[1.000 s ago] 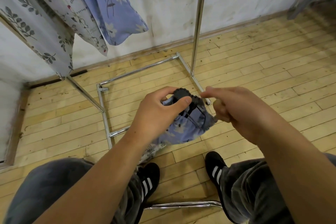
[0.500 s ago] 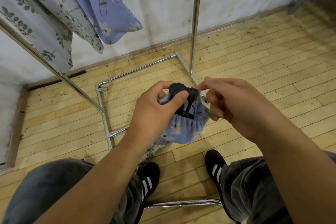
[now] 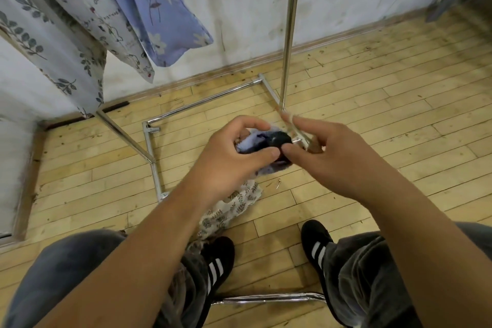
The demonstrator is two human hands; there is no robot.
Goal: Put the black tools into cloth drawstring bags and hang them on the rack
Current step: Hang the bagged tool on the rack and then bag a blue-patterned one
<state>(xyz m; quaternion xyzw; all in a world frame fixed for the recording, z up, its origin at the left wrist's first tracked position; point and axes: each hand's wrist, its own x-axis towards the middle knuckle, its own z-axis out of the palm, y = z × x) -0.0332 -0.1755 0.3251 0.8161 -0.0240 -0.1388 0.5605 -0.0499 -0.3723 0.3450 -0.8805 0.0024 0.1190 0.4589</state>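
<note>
My left hand (image 3: 231, 157) grips a small blue floral drawstring bag (image 3: 253, 142) in front of me, thumb pressed on its gathered mouth. A black tool (image 3: 279, 138) sticks out of the bag's opening. My right hand (image 3: 327, 157) meets it from the right, thumb touching the tool, fingers pinching a pale drawstring (image 3: 290, 121) that runs up and blurs. A leaf-print cloth bag (image 3: 234, 205) hangs below my left hand, most of it hidden by my wrist. The chrome rack (image 3: 288, 32) stands just beyond my hands.
Several floral cloth bags (image 3: 159, 10) hang from the rack at upper left. The rack's base bars (image 3: 151, 152) lie on the wooden floor under my hands; another chrome bar (image 3: 266, 298) crosses between my black shoes. A white wall runs along the back.
Both hands rose and drew together. The bag's mouth has bunched tighter around the black tool, and my right hand now pinches the drawstring and touches the tool.
</note>
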